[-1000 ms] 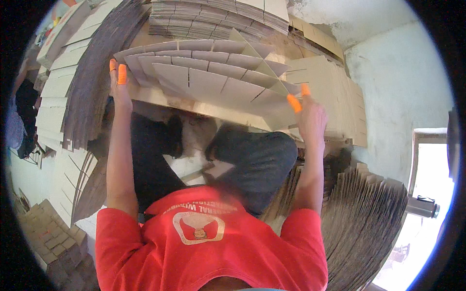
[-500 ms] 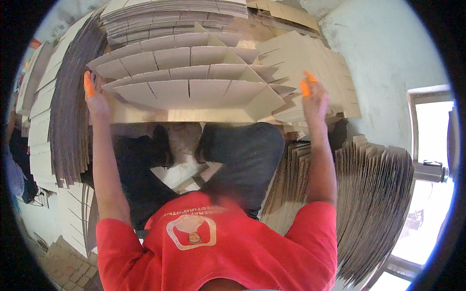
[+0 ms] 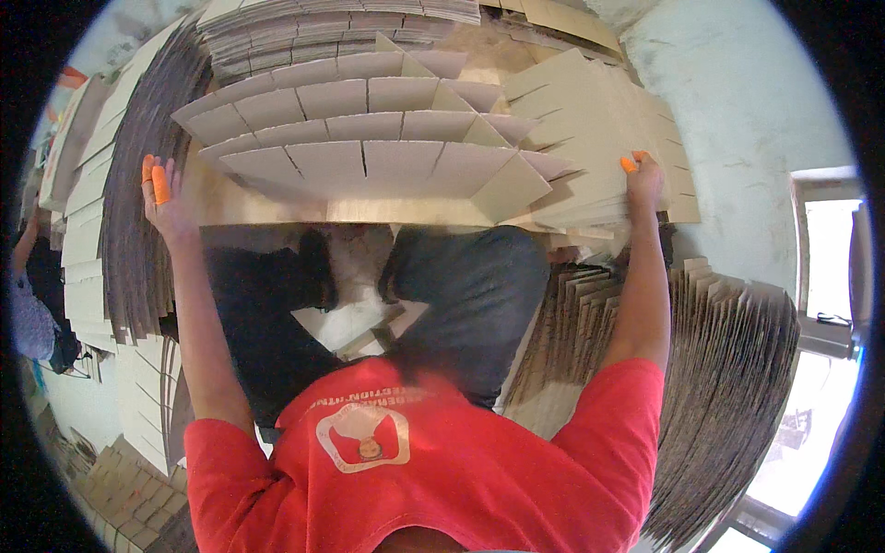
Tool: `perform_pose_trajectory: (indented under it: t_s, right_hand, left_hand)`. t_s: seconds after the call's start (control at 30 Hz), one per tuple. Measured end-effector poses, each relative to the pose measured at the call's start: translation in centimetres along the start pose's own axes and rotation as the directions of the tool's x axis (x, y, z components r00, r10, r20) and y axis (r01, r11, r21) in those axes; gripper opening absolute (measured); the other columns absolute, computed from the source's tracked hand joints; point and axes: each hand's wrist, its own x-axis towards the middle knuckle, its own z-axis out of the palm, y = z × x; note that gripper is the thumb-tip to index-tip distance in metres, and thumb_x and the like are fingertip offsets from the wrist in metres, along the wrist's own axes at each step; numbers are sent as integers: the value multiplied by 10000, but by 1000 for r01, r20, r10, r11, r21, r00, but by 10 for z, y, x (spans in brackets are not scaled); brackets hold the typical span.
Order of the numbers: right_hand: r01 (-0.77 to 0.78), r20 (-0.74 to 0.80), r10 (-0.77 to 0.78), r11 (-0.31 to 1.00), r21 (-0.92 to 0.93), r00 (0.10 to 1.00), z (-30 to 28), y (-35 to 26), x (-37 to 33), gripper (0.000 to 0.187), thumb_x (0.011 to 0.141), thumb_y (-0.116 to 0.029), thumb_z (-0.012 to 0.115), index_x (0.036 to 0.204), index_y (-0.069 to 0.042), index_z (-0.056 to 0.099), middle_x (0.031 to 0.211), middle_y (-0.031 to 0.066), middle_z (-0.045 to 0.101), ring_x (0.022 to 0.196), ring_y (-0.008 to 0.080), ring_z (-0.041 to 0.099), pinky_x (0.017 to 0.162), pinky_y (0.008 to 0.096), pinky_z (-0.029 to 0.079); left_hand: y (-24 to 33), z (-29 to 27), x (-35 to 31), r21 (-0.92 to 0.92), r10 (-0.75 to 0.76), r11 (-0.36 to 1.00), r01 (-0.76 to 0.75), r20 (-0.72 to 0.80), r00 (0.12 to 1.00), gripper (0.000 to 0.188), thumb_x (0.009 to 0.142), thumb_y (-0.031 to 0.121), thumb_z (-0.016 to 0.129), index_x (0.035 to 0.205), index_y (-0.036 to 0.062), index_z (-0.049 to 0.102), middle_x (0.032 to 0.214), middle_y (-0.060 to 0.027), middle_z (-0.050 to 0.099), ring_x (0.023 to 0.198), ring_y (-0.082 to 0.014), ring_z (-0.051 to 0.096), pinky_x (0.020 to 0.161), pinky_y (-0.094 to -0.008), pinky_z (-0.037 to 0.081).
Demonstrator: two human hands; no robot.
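Note:
A cardboard divider (image 3: 327, 166) of several long slotted strips stands on the wooden table (image 3: 304, 212) before me, with a crossing strip (image 3: 516, 187) through its right end. My left hand (image 3: 166, 203), orange covers on two fingertips, is held open with fingers stretched, apart from the divider's left end and beside a tall stack of strips (image 3: 143, 249). Over the right-hand pile of slotted cardboard sheets (image 3: 590, 138), my right hand (image 3: 645, 187) has its orange-tipped fingers curled at the pile. Whether a sheet is between them cannot be made out.
More flat cardboard bundles (image 3: 341, 28) lie behind the divider. A big stack of cardboard on edge (image 3: 728, 387) stands low at my right, close to a bright window (image 3: 820, 369). Part of another person (image 3: 35, 295) shows at the far left.
My right hand has moved right, away from the divider's end to the sheet pile, and its fingers have curled. My left hand has drawn slightly left and down, off the divider's left end.

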Motion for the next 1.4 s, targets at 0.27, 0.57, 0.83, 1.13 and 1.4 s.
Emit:
perform_pose_trajectory:
  t_s: [0.27,0.57,0.83,1.13,1.4]
  right_hand:
    - [-2,9,3,995,-98,1000,-41,-31,4,187,901,-197,588,981,-35,637,905,228,668,879,416,640,744,514,480]
    - [-247,-58,248,969,9,967,-47,-60,-3,313,924,-335,585,1042,-61,677,960,253,658,894,428,636,736,478,501]
    - [7,-575,162,960,280,802,-99,-50,19,214,897,-210,672,982,-14,696,713,88,637,643,151,587,578,363,473]
    - [86,-102,-13,647,758,995,-214,-195,-29,468,778,-98,773,1229,-90,648,1040,58,684,643,87,600,411,210,452]
    - [146,36,-275,612,777,961,-186,-236,-49,559,789,-103,760,1322,-162,603,1115,43,685,682,60,597,449,212,481]
  left_hand:
    - [55,34,-35,363,341,837,-409,238,910,372,943,102,590,1297,-8,568,1237,-116,628,1147,-224,599,996,-334,454]
    - [71,113,-89,388,426,521,-760,653,626,474,784,172,772,1229,80,637,1146,-86,680,1039,-265,643,893,-368,501]
    - [68,149,-107,268,372,443,-856,813,447,439,804,236,740,1197,74,633,1128,-120,670,1079,-312,609,886,-401,498]
    - [34,162,-116,317,81,511,-799,908,412,213,801,208,718,982,96,706,887,-144,691,846,-336,662,707,-430,538]
    - [31,154,-126,325,79,520,-790,902,424,171,797,178,723,945,93,704,852,-141,691,776,-339,668,656,-427,544]
